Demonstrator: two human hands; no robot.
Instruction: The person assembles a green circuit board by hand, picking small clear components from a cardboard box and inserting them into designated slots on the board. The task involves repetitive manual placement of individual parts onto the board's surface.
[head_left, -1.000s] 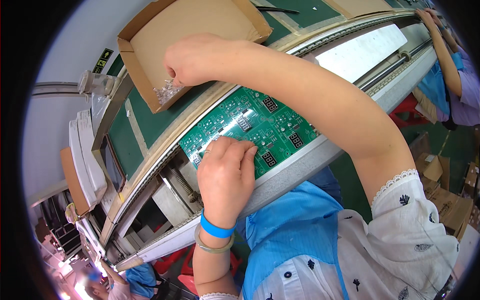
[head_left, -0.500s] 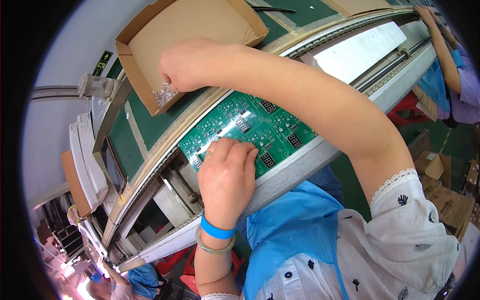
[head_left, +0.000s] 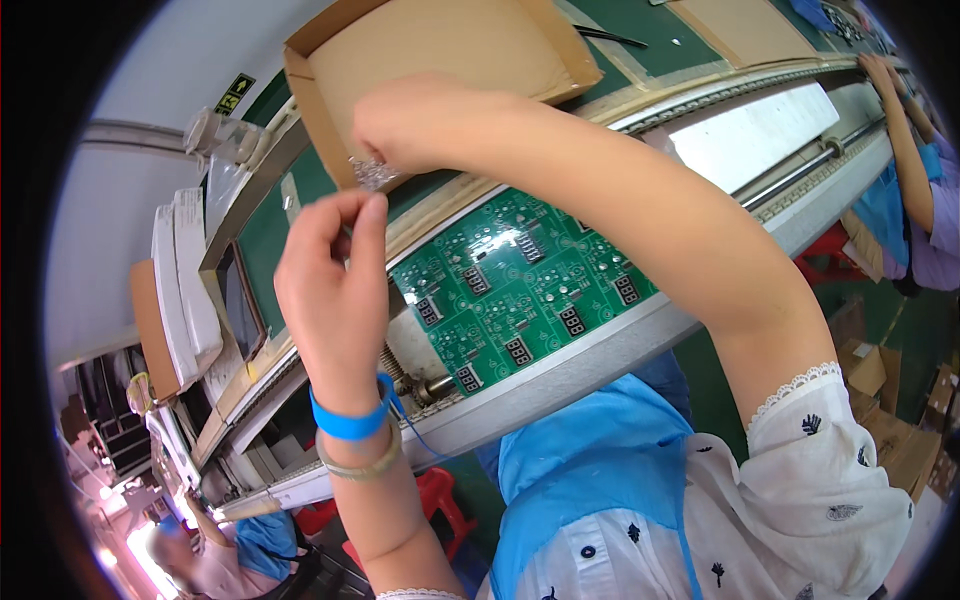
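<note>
Cardboard box [head_left: 450,50]; components [head_left: 372,174] under right hand [head_left: 420,120]

My right hand [head_left: 420,120] hangs over the near corner of the shallow brown cardboard tray [head_left: 450,50], and its forearm bars the way across the green printed circuit board [head_left: 525,275] from 11 o'clock to 4 o'clock. My left hand [head_left: 335,270] is raised at 9 o'clock of that board, just below the heap of small clear parts [head_left: 372,175], with only a narrow gap between my 2 hands. The board's near half lies open to a reach. At 2 o'clock, the flat white panel [head_left: 755,130] sits unobstructed; a co-worker's arm [head_left: 905,130] blocks the belt beyond it.
</note>
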